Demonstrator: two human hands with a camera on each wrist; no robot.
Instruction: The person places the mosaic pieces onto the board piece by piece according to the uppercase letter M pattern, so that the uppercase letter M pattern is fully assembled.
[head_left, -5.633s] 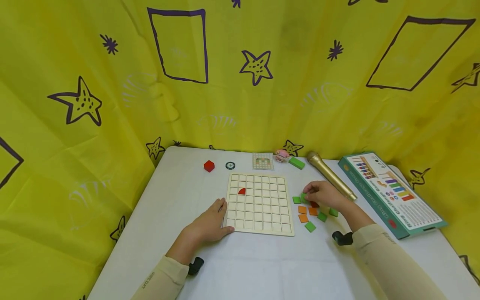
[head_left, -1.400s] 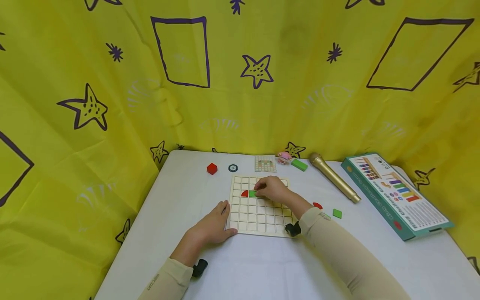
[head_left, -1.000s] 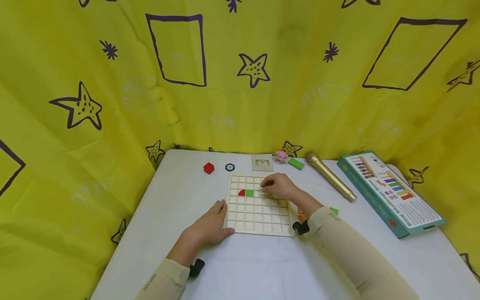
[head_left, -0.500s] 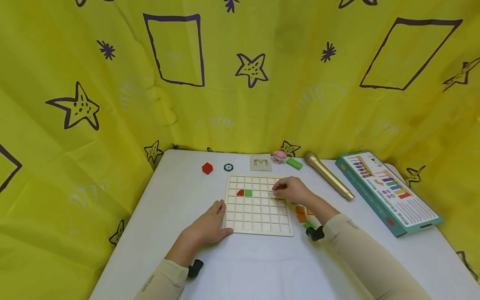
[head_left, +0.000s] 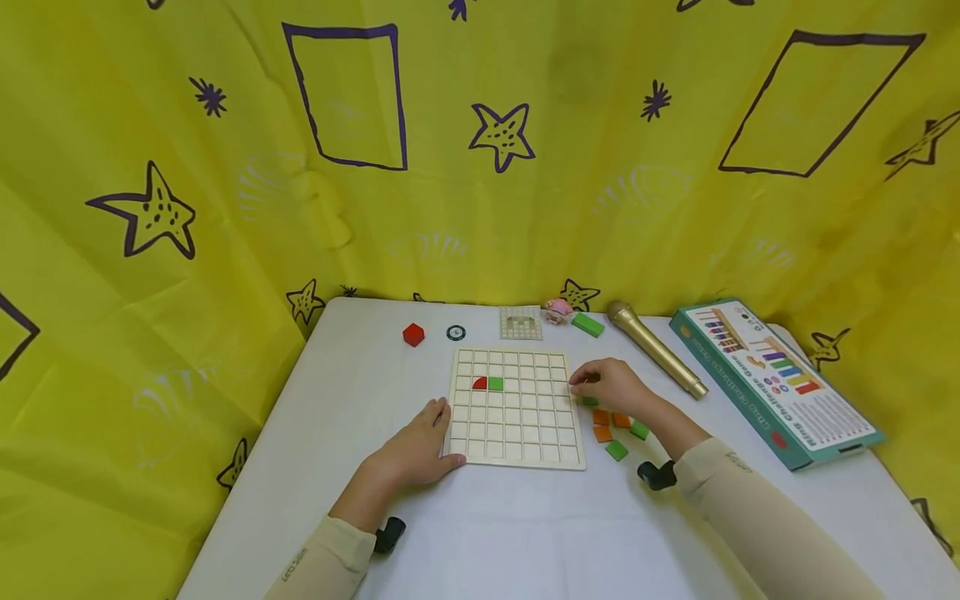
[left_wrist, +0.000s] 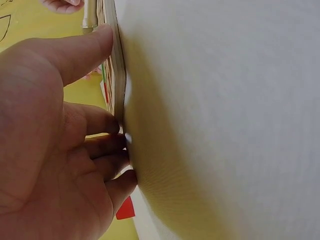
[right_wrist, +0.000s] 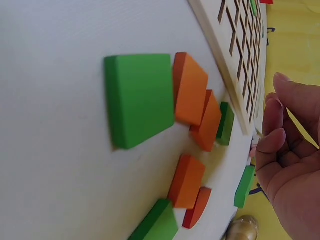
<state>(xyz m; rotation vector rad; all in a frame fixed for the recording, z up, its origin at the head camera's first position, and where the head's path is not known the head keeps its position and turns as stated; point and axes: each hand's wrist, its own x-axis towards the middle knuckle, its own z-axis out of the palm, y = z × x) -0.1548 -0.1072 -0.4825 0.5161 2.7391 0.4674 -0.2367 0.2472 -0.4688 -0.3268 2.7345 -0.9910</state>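
Observation:
In the head view a pale wooden grid board (head_left: 531, 427) lies mid-table. A red quarter-round tile (head_left: 480, 383) and a green square tile (head_left: 496, 383) sit side by side in its cells. My left hand (head_left: 420, 443) braces the near-left corner, fingers along the left edge, thumb at the front edge; the left wrist view shows fingertips against the rim. My right hand (head_left: 609, 385) hovers past the board's right edge, loosely bent and holding nothing. Beneath it lie loose green tiles (right_wrist: 145, 95) and orange tiles (right_wrist: 190, 92), partly hidden by the hand in the head view.
Behind the board are a red polyhedral block (head_left: 413, 335), a round chip (head_left: 456, 332), a pattern card (head_left: 521, 322), a pink figurine (head_left: 558, 311) and a green block (head_left: 588, 324). A gold microphone (head_left: 656, 348) and a game box (head_left: 776, 383) stand to the right. A yellow curtain (head_left: 450, 217) hangs behind.
My right hand picked up a green tile from the pile, set it beside the red tile, let go, and moved back right toward the loose tiles. My left hand stayed at the board's corner.

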